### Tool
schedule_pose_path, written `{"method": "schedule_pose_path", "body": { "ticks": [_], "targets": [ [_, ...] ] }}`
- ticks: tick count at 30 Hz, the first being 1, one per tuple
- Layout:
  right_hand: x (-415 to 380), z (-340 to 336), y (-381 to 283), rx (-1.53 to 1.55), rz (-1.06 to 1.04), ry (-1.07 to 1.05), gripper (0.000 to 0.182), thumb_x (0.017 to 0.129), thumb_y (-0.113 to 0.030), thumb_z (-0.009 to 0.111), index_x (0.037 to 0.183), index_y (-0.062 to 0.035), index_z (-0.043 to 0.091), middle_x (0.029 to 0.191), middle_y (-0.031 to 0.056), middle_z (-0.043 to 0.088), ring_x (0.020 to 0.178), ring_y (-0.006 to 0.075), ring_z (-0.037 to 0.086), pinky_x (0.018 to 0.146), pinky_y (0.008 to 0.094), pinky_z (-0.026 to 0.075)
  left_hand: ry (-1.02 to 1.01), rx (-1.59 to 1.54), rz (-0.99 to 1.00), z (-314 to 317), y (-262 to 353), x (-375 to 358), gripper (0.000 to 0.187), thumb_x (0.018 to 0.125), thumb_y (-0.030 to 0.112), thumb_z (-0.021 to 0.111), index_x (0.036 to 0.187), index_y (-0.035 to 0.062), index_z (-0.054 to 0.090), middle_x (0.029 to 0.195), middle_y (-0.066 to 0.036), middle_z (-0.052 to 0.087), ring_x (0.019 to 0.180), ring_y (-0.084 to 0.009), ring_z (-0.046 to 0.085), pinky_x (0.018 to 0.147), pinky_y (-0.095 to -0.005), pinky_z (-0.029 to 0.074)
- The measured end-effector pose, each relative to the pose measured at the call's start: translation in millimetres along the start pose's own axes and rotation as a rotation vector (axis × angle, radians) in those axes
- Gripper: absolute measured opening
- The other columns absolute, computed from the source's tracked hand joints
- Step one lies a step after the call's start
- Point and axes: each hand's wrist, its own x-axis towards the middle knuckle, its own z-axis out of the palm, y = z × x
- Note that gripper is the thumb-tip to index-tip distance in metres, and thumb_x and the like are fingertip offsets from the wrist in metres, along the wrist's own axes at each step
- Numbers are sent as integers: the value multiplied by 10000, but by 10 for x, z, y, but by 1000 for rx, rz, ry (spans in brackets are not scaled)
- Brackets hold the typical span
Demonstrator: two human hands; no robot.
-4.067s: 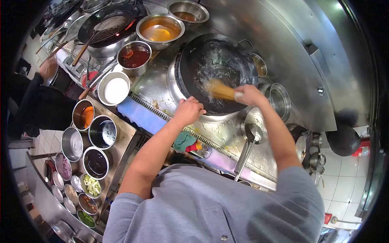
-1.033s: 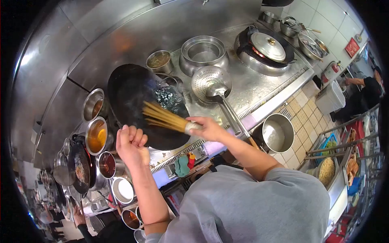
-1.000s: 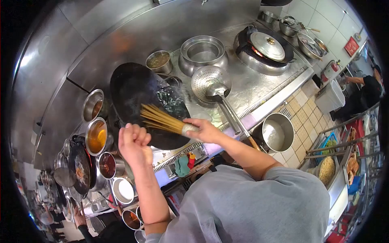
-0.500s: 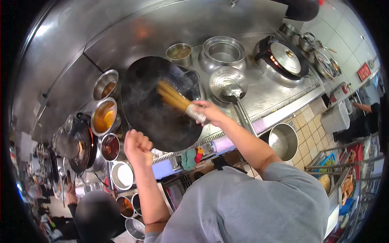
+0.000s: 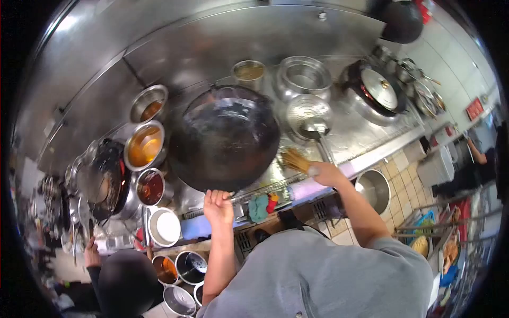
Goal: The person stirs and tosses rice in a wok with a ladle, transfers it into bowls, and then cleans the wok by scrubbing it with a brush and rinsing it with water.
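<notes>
A large black wok (image 5: 222, 146) sits on the stove, its dark inside facing me with a wet shine near the far rim. My left hand (image 5: 218, 208) is closed at the wok's near edge, gripping the wok by its handle. To the right of the wok, my right hand (image 5: 325, 175) is wrapped around a bamboo wok brush (image 5: 296, 160). The bristles point left, over the steel counter beside the wok. A perforated skimmer (image 5: 302, 108) lies behind the brush, with a ladle (image 5: 315, 126) resting on it.
Metal bowls of sauce (image 5: 151, 187) and orange liquid (image 5: 144, 147) line the left side. Pots (image 5: 305, 74) stand behind. A lidded wok (image 5: 379, 88) sits at the right. A green cloth (image 5: 258, 208) hangs at the counter's front. Another person's hand (image 5: 92, 253) is at lower left.
My right hand has drawn the brush out of the wok to the right. My left hand and the handle have moved right and nearer me. Steam over the wok has thinned.
</notes>
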Motion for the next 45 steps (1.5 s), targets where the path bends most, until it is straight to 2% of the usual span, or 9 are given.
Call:
{"method": "schedule_pose_path", "body": {
  "ticks": [12,17,22,27,33,36,40,43,45],
  "targets": [
    [-624,836,-32,-123,35,468,338,814,-181,578,1128,-58,560,1089,163,593,944,341,618,807,420,503,149,413,-272,-157,-390,628,180,937,246,541,957,68,532,930,-63,541,871,-205,542,899,-403,467],
    [-1042,1293,228,452,-9,8,372,814,-220,615,1132,-28,592,852,172,665,865,327,645,794,399,502,-283,1828,1053,-142,-399,493,253,845,131,662,1068,66,562,1041,-107,565,962,-244,537,753,-350,451],
    [-1350,2639,1291,210,74,-224,413,822,-322,600,1139,-58,599,1005,188,651,913,323,633,818,418,494,-343,2172,561,44,-381,448,144,879,192,611,915,68,674,874,-139,608,799,-305,590,738,-375,468],
    [-2102,3044,2066,508,527,-304,385,851,-291,559,1160,-65,593,967,131,670,782,243,666,638,340,541,-344,1876,1081,121,-849,-13,164,872,157,612,980,43,656,855,-136,599,773,-262,584,722,-377,467],
    [-2970,2756,2421,857,980,-178,375,875,-268,534,1186,-62,575,901,101,669,719,198,659,545,330,522,-708,2081,-407,-1249,-1936,-789,455,853,235,600,1233,-3,521,1227,-214,538,1120,-353,509,911,-400,437],
    [-3453,2760,2662,875,946,-118,364,871,-245,537,1167,-41,591,885,94,672,722,182,657,569,314,521,-753,2495,91,-2253,-2415,-647,563,813,237,635,1289,-3,455,1299,-221,488,1195,-362,477,1031,-413,360],
    [-4178,2589,2849,748,939,-72,365,864,-241,544,1156,-29,598,874,94,673,722,174,650,601,324,520,-348,2554,-687,-2682,-2888,-337,834,858,526,487,1395,-77,282,1461,-302,218,1404,-369,141,1157,-419,131],
    [-4815,2773,3148,689,985,-37,385,862,-290,553,1136,-25,610,867,151,686,755,227,670,743,357,517,-952,2781,-960,-2751,-3079,-50,660,950,474,234,1243,-37,530,1345,-181,476,1330,-296,353,1095,-498,-189],
    [-5095,2709,3128,875,1098,47,396,857,-317,561,1095,-8,625,836,157,677,775,237,665,742,356,516,-793,2846,-784,-2553,-3198,-91,592,947,438,270,1172,-4,594,1295,-181,523,1270,-311,429,1147,-484,0]
  ]
}}
